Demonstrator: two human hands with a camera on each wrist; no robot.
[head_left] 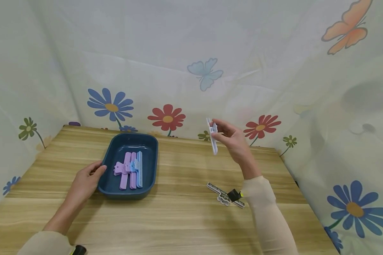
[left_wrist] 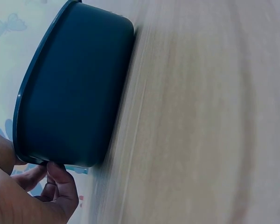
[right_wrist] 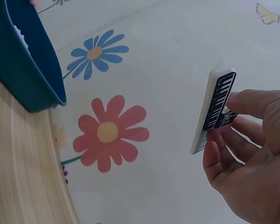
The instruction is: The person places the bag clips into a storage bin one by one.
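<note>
My right hand (head_left: 234, 141) pinches a white bag clip (head_left: 213, 140) between thumb and fingers, raised above the far part of the table. In the right wrist view a black-and-white piano-key print shows on this clip (right_wrist: 219, 100). At the left, a dark blue plastic tub (head_left: 153, 184) stands on the table. My left hand (head_left: 87, 179) grips its left rim, thumb over the edge. Inside the tub lie pink-purple clips (head_left: 123, 179) and a light blue clip (head_left: 140, 177), side by side. Another piano-key clip (head_left: 214, 188) rests on the table below my right forearm, partly covered by the wrist camera.
The wooden table (head_left: 178, 219) ends at a pale cloth backdrop (head_left: 166, 71) printed with flowers and butterflies, which also hangs along both sides. A small purple object (head_left: 74, 124) shows at the table's far left corner.
</note>
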